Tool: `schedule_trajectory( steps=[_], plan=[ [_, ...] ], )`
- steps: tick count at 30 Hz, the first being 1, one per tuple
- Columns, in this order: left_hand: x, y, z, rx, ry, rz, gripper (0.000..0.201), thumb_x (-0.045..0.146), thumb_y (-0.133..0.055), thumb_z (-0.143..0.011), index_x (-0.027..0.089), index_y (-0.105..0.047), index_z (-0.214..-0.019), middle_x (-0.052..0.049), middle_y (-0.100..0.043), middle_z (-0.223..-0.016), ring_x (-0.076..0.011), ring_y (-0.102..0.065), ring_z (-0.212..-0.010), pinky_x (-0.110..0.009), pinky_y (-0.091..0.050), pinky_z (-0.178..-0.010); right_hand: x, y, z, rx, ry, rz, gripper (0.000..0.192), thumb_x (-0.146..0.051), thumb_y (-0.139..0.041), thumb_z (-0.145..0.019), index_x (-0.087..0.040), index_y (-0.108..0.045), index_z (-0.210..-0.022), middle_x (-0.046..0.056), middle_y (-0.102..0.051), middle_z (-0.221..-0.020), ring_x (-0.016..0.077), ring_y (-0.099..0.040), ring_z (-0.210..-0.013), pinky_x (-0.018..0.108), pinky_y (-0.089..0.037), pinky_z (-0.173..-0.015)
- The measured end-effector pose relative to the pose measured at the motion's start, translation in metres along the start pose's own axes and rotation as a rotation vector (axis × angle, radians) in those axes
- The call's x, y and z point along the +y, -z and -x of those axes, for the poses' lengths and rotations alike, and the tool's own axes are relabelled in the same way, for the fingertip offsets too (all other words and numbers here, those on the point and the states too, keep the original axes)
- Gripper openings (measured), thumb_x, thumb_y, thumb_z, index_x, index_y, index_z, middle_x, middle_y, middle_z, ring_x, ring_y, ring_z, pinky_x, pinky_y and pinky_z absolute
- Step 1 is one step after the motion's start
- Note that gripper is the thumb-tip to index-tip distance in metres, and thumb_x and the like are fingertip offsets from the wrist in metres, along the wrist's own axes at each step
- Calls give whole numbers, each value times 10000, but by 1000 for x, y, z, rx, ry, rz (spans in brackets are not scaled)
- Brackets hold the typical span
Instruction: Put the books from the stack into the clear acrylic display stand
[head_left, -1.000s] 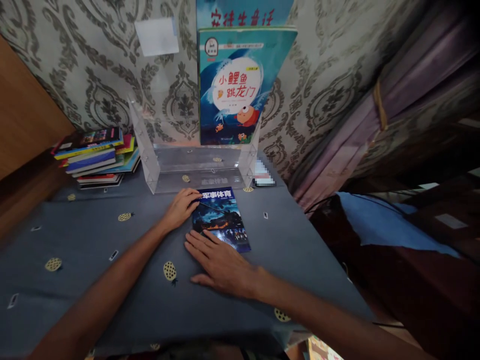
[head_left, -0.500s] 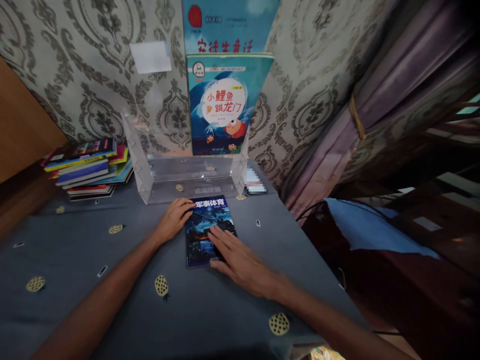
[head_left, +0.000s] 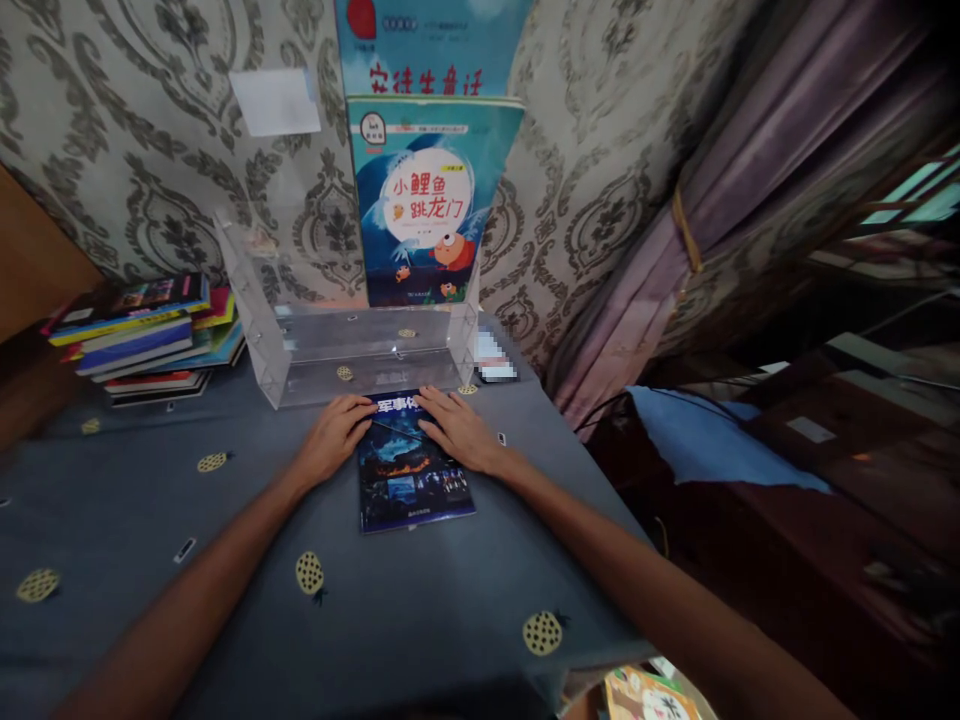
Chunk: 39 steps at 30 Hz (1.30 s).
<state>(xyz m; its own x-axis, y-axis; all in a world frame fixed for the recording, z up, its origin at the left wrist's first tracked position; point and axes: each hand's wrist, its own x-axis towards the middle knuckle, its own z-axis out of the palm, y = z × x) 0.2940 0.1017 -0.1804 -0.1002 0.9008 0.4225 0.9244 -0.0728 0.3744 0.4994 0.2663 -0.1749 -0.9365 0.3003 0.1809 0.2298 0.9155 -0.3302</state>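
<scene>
A dark blue magazine (head_left: 409, 475) with white title characters and night scenes lies flat on the cloth, its title side away from me. My left hand (head_left: 335, 435) rests at its upper left corner, fingertips on the cover's edge and thumb apart from the fingers. On the upper right part of the cover lies my right hand (head_left: 459, 432), fingers spread, hiding some of the title. Both hands are open. Just beyond them stands a clear acrylic rack (head_left: 367, 365). Its back tier holds a blue-green picture book (head_left: 416, 270) upright, with another blue book (head_left: 435, 45) behind it.
Several stacked books (head_left: 142, 335) sit at the left by the wall. A blurred-out phone-like item (head_left: 495, 358) lies right of the rack. The grey-blue tablecloth (head_left: 247, 640) ends along a slanting right edge. Below the near edge shows a colourful book (head_left: 649, 695). A curtain (head_left: 637, 290) hangs right.
My right hand has moved from the magazine's lower right up to its top right, uncovering the lower cover. My left hand stays at the upper left corner. The view has shifted slightly.
</scene>
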Motion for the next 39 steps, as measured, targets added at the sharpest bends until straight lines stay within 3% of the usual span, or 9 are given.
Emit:
schedule_trajectory(
  steps=[6, 17, 25, 29, 32, 36, 39],
  plan=[
    [0, 1, -1, -13, 14, -16, 301, 238, -449, -976, 207, -669, -1178, -82, -651, -1166, -238, -575, -1086, -443, -475, -987, -5, 1, 20, 34, -1, 9, 471, -312, -374, -1022, -185, -448, -1469, 127, -422, -1550, 248, -343, -1462, 520, -306, -1184],
    [2, 4, 0, -23, 25, -22, 312, 268, -448, -973, 212, -678, -1175, -82, -664, -1191, -236, -597, -1096, -437, -483, -993, -34, 2, 94, 98, -32, -22, 454, -253, -366, -1014, -184, -479, -1448, 125, -507, -1489, 245, -433, -1411, 531, -352, -1168],
    [-3, 0, 0, -54, 0, 53, 336, 218, -435, -941, 215, -677, -1174, -78, -683, -1260, -234, -616, -1197, -471, -458, -1067, -86, 3, 134, 55, 59, -83, 452, -371, -507, -982, -195, -542, -1397, 145, -584, -1409, 292, -489, -1354, 566, -350, -1150],
    [5, -1, -3, -101, -47, 50, 313, 296, -465, -956, 203, -672, -1171, -92, -671, -1293, -246, -585, -1260, -467, -448, -1079, -119, 0, 129, -11, 168, -149, 476, -399, -562, -957, -193, -542, -1386, 121, -588, -1409, 283, -463, -1358, 546, -313, -1169],
    [23, 3, -4, -138, -44, -63, 355, 405, -515, -958, 178, -654, -1192, -116, -648, -1324, -280, -544, -1300, -495, -414, -1092, -132, -1, 112, -66, 277, -154, 489, -366, -561, -961, -185, -504, -1412, 106, -561, -1441, 277, -464, -1346, 555, -316, -1154],
    [58, 11, 3, -205, -57, -215, 471, 514, -549, -937, 151, -618, -1229, -144, -612, -1341, -307, -543, -1254, -483, -414, -1065, -128, 2, 93, -90, 411, -154, 442, -267, -571, -950, -164, -533, -1378, 108, -610, -1384, 255, -526, -1280, 503, -341, -1138],
    [78, 13, 15, -229, -69, -271, 508, 540, -538, -935, 158, -583, -1268, -150, -589, -1334, -319, -533, -1217, -485, -431, -1016, -110, 6, 89, -5, 347, -280, 302, -166, -509, -952, -172, -649, -1220, 85, -723, -1185, 205, -618, -1156, 394, -428, -1070]
  ],
)
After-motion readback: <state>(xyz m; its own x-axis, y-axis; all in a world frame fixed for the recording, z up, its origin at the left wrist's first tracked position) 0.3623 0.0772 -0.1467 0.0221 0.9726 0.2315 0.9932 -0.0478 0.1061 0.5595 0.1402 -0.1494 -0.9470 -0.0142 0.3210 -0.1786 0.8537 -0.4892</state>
